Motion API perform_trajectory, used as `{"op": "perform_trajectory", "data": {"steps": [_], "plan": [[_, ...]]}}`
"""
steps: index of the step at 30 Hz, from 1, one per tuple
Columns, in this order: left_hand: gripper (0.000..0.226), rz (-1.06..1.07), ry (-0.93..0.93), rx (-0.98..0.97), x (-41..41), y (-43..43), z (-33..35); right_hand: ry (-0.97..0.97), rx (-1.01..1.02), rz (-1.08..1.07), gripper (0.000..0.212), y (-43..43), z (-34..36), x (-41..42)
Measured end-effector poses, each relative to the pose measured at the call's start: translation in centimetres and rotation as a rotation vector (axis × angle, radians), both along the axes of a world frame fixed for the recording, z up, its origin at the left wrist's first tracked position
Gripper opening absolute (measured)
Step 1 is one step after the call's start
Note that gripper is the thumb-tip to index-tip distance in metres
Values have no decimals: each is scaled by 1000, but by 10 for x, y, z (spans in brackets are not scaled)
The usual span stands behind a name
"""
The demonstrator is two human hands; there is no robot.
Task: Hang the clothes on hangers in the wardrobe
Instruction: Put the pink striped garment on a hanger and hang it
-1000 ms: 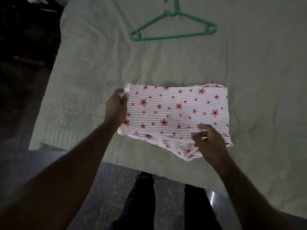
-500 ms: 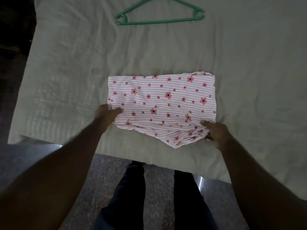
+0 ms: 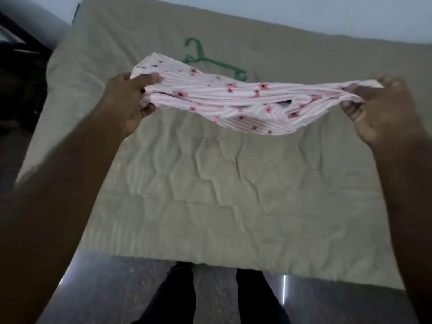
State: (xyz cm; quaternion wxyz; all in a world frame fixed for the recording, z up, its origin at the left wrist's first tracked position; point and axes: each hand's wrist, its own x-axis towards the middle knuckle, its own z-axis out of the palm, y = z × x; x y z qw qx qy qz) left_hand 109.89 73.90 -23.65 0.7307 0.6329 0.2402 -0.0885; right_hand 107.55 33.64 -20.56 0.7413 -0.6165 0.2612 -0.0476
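A pink-and-white striped garment with red flowers [image 3: 236,99] hangs stretched in the air above the bed. My left hand [image 3: 127,99] grips its left end, thumb on top of the cloth. My right hand [image 3: 378,106] pinches its right end. The cloth sags between them and its far edge folds upward. Behind it a green plastic hanger [image 3: 205,59] lies flat on the bed, its left part hidden by the garment.
The bed [image 3: 222,188] is covered with a wrinkled beige sheet and fills most of the view. Its near edge runs just above my legs [image 3: 175,298] on the dark floor. Dark furniture [image 3: 21,71] stands at the left, a pale wall at the back.
The garment lay folded on the sheet; both hands took its near corners and lifted it off the bed, spreading it wide. The view has tilted up toward the wall.
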Motion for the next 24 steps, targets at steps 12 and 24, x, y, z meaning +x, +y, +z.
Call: {"op": "perform_trajectory", "data": {"steps": [12, 24], "plan": [[30, -270, 158, 472, -131, 2, -160, 419, 80, -78, 44, 4, -170, -175], [59, -610, -70, 1319, -136, 4, -211, 342, -1124, 346, 48, 6, -248, -170]]}}
